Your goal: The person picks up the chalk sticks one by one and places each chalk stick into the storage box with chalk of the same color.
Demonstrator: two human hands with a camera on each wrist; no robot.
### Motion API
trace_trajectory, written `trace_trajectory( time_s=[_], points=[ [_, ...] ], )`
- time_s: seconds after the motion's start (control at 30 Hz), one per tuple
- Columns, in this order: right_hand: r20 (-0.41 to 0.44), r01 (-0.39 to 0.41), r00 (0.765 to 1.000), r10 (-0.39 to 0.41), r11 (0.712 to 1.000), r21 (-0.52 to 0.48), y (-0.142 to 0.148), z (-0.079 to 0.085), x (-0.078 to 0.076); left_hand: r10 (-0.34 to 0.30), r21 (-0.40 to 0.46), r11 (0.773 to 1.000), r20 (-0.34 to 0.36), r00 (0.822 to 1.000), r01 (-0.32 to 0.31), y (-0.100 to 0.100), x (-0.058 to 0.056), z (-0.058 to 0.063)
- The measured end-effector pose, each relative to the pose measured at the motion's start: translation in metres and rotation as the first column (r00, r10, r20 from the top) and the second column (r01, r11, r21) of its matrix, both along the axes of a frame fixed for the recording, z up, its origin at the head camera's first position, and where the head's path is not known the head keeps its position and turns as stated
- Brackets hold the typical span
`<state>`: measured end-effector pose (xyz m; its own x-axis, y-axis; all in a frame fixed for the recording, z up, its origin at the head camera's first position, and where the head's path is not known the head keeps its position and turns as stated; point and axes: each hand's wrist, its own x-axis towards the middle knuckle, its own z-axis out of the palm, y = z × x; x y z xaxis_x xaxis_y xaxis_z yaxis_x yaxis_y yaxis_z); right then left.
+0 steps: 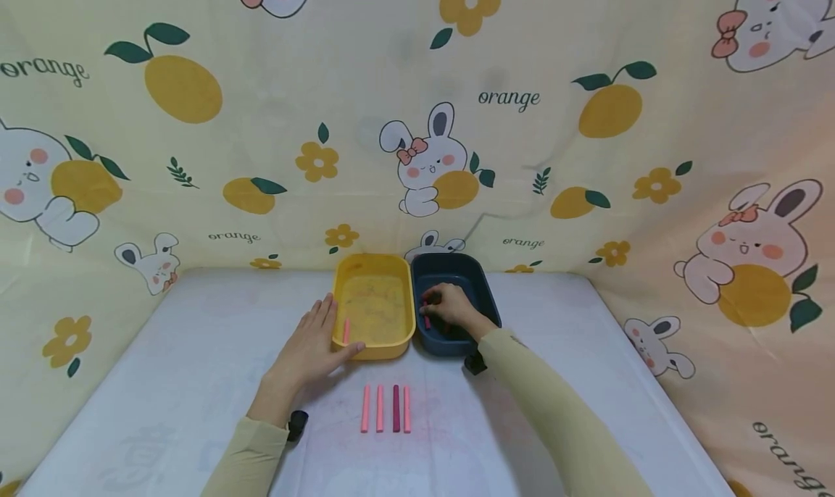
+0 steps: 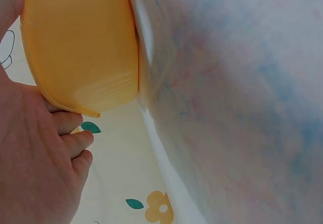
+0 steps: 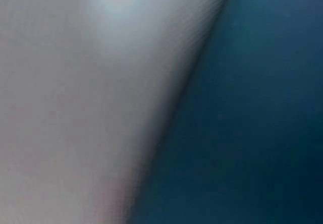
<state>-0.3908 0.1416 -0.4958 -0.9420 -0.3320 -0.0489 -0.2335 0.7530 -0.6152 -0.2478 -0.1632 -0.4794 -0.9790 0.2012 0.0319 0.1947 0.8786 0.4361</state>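
My left hand (image 1: 314, 345) rests along the left side of a yellow plastic tub (image 1: 375, 353), fingers straight and thumb at its near rim. In the left wrist view, its fingertips lie against the tub's outer wall. One pink chalk stick (image 1: 346, 331) lies inside that tub. My right hand (image 1: 450, 305) reaches into a dark blue tub (image 1: 483, 294) and pinches a dark pink chalk stick (image 1: 427, 322) between thumb and fingers. Part of this tub's inside is hidden under the hand. The right wrist view shows only the tub's blue wall (image 3: 252, 108), very close and blurred.
In front of the tubs, three light pink chalk sticks (image 1: 380, 408) and a dark magenta one (image 1: 396, 408) lie side by side. The white tabletop (image 1: 228, 352) carries faint coloured smudges. A patterned cloth (image 1: 365, 106) hangs behind, close to the tubs.
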Motion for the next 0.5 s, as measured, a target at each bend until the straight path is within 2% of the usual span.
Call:
trace_trajectory(
  time_s=[0.33,0.5],
  points=[
    [-0.048,-0.002,0.999,0.001,1.000,-0.019,0.005,0.008,0.007,-0.003,-0.007,1.000,0.008,1.000,0.003,0.001,0.000,0.001],
    [-0.071,0.020,0.997,-0.025,0.997,-0.072,0.006,0.012,0.015,-0.005,-0.010,1.000,0.009,1.000,0.005,0.001,-0.001,0.001]
  ],
)
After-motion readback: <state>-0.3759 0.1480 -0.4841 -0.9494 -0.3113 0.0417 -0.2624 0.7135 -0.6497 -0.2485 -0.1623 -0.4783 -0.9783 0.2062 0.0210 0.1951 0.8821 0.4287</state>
